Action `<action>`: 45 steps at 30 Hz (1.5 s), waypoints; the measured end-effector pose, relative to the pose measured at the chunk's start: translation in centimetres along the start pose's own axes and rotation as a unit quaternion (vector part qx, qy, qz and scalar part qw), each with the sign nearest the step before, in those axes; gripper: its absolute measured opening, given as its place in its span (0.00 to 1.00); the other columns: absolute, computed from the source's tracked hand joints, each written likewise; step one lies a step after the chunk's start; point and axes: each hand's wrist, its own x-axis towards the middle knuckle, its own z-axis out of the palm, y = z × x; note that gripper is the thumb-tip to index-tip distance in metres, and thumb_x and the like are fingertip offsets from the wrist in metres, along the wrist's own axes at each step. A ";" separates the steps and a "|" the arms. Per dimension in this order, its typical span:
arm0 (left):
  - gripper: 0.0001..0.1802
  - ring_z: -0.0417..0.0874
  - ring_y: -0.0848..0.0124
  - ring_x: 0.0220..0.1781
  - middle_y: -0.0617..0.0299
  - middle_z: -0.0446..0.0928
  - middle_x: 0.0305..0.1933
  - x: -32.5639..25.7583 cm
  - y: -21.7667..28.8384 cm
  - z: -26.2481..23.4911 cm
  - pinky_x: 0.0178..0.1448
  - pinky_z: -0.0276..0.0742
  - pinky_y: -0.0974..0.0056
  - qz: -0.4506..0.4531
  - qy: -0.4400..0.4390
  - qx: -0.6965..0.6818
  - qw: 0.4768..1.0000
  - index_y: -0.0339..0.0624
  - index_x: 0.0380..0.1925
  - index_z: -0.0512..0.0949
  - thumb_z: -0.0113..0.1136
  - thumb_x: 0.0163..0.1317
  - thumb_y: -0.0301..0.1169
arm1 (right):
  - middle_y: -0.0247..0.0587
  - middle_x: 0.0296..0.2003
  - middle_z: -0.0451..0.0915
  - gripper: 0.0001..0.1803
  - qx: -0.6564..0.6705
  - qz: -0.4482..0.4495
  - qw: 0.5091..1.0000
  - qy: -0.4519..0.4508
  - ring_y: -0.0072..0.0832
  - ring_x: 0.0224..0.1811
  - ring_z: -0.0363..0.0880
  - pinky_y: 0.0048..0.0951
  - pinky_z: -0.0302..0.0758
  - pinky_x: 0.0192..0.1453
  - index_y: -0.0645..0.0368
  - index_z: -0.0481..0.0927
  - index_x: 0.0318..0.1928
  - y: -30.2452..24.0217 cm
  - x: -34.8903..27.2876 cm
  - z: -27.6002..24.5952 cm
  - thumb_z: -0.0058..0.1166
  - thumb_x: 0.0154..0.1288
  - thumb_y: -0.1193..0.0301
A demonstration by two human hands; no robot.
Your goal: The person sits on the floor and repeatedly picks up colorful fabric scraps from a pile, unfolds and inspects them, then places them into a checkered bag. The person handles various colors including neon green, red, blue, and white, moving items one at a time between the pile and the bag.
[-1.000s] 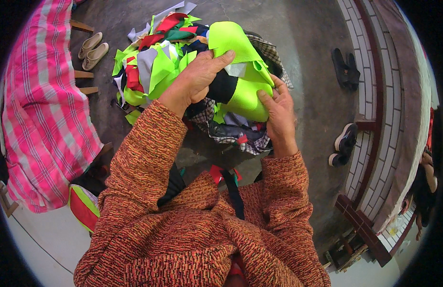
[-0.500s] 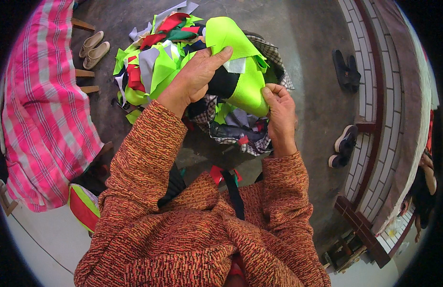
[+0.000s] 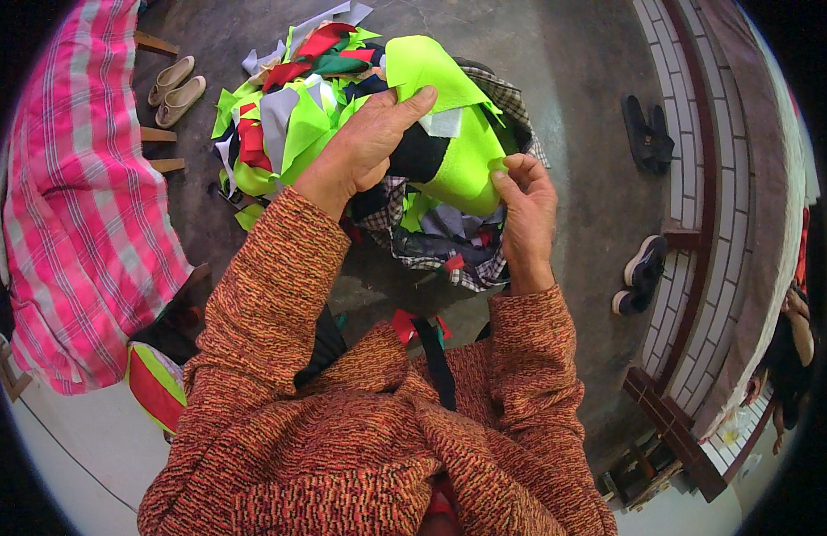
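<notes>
Dark, worn floor (image 3: 592, 196) fills the middle of the head view, with a pink checked cover (image 3: 92, 196) draped along your left and a white-tiled ledge (image 3: 699, 170) curving down your right. Pale shoes (image 3: 179, 103) stand near the cover; black slippers (image 3: 646, 138) and dark sneakers (image 3: 644, 268) lie beside the ledge.

Ahead of you, a loose heap of scraps (image 3: 297, 143), in bright green, red, grey and white, lies next to dark checked fabric (image 3: 498, 91). Held up over that fabric, between your hands, is a bright green cloth (image 3: 471, 170), bent over on itself, with a white patch (image 3: 445, 123) showing at the bend and a black piece (image 3: 418, 154) against its left side.

Your left hand (image 3: 369, 138) has its thumb pressed down on the upper part of the cloth; its other fingers are mostly hidden, so whether they also grip the black piece cannot be told. Your right hand (image 3: 526, 210) pinches the cloth's right edge, thumb and forefinger nearly meeting.

That right pinch takes only a sliver of edge, so a firm tug could probably pull it free. If your left thumb eased, the bent layers might slide apart. Dropped here, the cloth could easily get lost among green scraps of the same shade.
</notes>
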 end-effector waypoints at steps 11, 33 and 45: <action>0.25 0.67 0.72 0.56 0.62 0.71 0.53 0.0 0.2 -0.5 0.62 0.59 0.67 0.003 0.025 -0.006 1.000 0.36 0.53 0.69 0.56 0.62 0.41 | 0.28 0.31 0.74 0.07 0.096 -0.070 0.993 0.028 0.17 0.36 0.71 0.18 0.66 0.45 0.58 0.73 0.32 0.1 0.7 -1.2 0.54 0.56 0.83; 0.24 0.65 0.73 0.58 0.63 0.71 0.55 0.4 -0.5 0.0 0.65 0.53 0.65 0.028 0.041 0.079 0.996 0.36 0.54 0.69 0.55 0.64 0.40 | 0.34 0.35 0.74 0.05 0.108 -0.195 0.965 0.138 0.20 0.36 0.73 0.20 0.72 0.43 0.61 0.72 0.38 -3.3 0.3 -2.7 0.48 0.63 0.81; 0.22 0.71 0.75 0.52 0.66 0.74 0.50 -0.1 -1.1 1.6 0.57 0.64 0.69 -0.031 -0.024 0.111 0.993 0.38 0.52 0.71 0.57 0.62 0.40 | 0.34 0.34 0.77 0.10 0.061 -0.113 0.990 0.060 0.18 0.34 0.75 0.19 0.74 0.39 0.62 0.74 0.43 -3.5 -0.3 -1.5 0.52 0.59 0.81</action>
